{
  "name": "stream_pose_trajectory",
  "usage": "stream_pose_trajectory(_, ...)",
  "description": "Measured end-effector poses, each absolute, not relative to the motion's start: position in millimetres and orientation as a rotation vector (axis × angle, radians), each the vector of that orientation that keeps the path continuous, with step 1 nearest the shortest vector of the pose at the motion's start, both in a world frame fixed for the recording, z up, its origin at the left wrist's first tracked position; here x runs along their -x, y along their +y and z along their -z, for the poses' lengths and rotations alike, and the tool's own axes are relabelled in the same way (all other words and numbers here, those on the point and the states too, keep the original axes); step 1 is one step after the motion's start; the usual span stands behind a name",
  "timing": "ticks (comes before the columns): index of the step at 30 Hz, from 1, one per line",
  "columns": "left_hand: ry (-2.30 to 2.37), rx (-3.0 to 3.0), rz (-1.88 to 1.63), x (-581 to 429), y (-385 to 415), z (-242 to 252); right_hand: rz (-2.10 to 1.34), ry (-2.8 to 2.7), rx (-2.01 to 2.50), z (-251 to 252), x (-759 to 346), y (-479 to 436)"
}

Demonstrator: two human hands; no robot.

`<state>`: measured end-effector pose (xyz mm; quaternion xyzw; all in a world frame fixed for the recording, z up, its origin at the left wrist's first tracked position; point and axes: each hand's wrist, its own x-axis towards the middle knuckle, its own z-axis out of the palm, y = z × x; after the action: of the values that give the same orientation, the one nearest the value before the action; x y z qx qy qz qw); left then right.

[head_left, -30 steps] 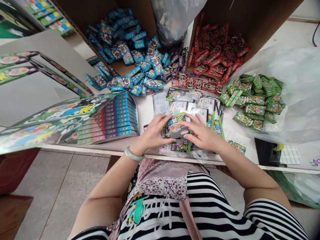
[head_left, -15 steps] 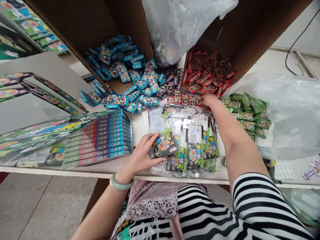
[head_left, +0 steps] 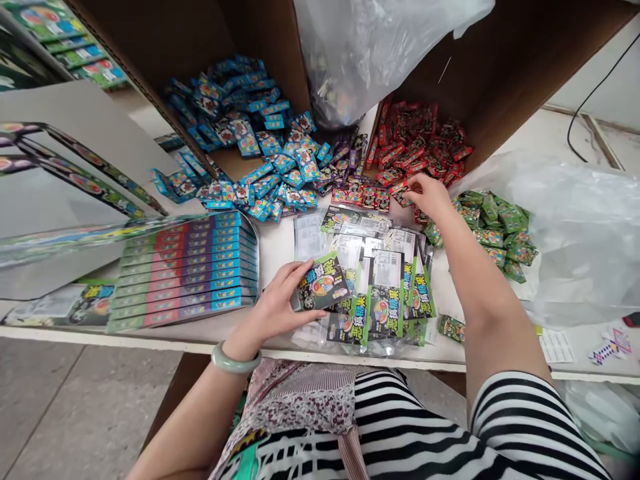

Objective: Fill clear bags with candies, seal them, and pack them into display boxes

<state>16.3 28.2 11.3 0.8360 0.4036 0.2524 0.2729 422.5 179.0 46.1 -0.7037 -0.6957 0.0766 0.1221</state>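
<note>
My left hand (head_left: pixel 273 310) is shut on a flat black-and-green printed packet (head_left: pixel 323 283), holding it just above a spread of similar packets and clear sleeves (head_left: pixel 380 307). My right hand (head_left: pixel 433 199) is stretched forward over the loose red sachets (head_left: pixel 420 150), its fingertips among them. Whether those fingers hold a sachet is hidden. Purple sachets (head_left: pixel 340 175) lie just left of the red ones, with blue sachets (head_left: pixel 260 180) beyond them. Green sachets (head_left: pixel 493 233) sit to the right of my right hand.
A stack of striped boxes (head_left: pixel 185 273) lies on the white table (head_left: pixel 150 337) at the left. Brown cardboard walls (head_left: pixel 480 93) rise behind the piles. Clear plastic bags (head_left: pixel 575 233) lie at the right and back. A black cable (head_left: pixel 585 113) runs at the upper right.
My right hand left the packet and reached forward to the red sachets. My left hand kept the packet and sits lower and further left than a second ago.
</note>
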Motion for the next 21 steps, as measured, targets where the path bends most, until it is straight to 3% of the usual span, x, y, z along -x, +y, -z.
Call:
stream_pose_trajectory(5, 1.153, -2.215, -0.776, -15, 28, -11, -0.117, -2.240, 1.537, -37, -388, 95)
stream_pose_trajectory(10, 1.123, -2.238, -0.742, -16, 23, -13, -0.326, -2.448, 1.378, -17, -387, 29)
stream_pose_trajectory(18, 1.127, -2.269, -0.646, -34, 19, -16, -0.256, -2.083, 1.970, -22, -360, 27)
stream_pose_trajectory(21, 1.157, -2.294, -0.627, -35, 18, -17, -0.306, -2.012, 1.927, -21, -346, 23)
